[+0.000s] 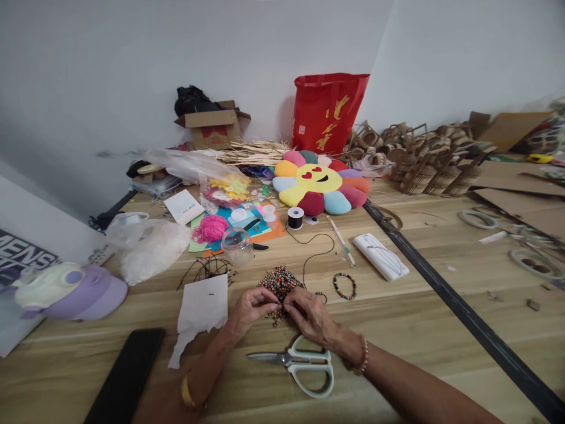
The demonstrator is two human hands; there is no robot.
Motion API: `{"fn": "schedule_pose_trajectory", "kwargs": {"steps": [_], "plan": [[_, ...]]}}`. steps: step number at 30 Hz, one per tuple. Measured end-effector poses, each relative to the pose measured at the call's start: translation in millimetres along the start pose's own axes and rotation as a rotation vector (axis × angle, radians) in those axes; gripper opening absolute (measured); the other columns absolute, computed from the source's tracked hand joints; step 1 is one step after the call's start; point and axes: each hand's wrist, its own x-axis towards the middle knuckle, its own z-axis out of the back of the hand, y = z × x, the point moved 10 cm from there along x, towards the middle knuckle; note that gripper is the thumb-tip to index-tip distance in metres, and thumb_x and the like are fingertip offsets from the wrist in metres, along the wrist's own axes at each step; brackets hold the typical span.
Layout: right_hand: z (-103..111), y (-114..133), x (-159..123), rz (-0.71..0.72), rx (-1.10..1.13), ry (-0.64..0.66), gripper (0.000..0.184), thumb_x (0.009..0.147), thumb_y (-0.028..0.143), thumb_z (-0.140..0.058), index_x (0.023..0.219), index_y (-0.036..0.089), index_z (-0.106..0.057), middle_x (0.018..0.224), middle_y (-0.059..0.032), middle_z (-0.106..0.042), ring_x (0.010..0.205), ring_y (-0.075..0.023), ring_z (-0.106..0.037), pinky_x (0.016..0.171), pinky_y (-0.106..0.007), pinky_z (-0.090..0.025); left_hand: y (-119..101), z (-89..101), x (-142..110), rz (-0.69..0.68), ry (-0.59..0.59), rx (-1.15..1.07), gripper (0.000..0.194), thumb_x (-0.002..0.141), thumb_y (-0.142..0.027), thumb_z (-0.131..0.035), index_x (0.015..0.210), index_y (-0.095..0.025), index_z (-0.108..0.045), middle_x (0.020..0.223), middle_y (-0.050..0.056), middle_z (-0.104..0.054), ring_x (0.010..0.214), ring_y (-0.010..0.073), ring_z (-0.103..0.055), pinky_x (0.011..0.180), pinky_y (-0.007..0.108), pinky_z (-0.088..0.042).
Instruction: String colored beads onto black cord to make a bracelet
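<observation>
My left hand (249, 308) and my right hand (309, 315) meet at the near edge of a pile of small multicoloured beads (279, 281) on the wooden table (397, 330). Both hands have their fingers pinched together over the beads; what they pinch is too small to make out. A black cord (316, 250) runs from a black spool (295, 217) toward the pile. A finished bead bracelet (344, 286) lies just right of the pile. Scissors (300, 364) with pale handles lie under my right wrist.
A torn white paper (200, 312) and a black phone (126, 377) lie at left. A clear jar (237, 245), pink yarn (210, 228), plastic bags (150, 244), a flower cushion (318, 184), a white packet (381, 256), a red bag (327, 111) and wicker pieces (424, 162) crowd the far side.
</observation>
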Motion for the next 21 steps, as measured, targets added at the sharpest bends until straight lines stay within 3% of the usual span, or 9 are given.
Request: {"fn": "schedule_pose_trajectory", "kwargs": {"steps": [21], "plan": [[-1.3, 1.1, 1.4, -0.012, -0.01, 0.023, 0.018, 0.096, 0.021, -0.044, 0.083, 0.019, -0.055, 0.076, -0.0045, -0.061, 0.069, -0.0148, -0.056, 0.062, -0.025, -0.045, -11.2, -1.3, -4.5, -0.008, -0.024, -0.007, 0.032, 0.056, -0.037, -0.085, 0.069, -0.013, -0.069, 0.063, 0.001, -0.067, 0.061, 0.0137, -0.058, 0.063, 0.025, -0.044]]}}
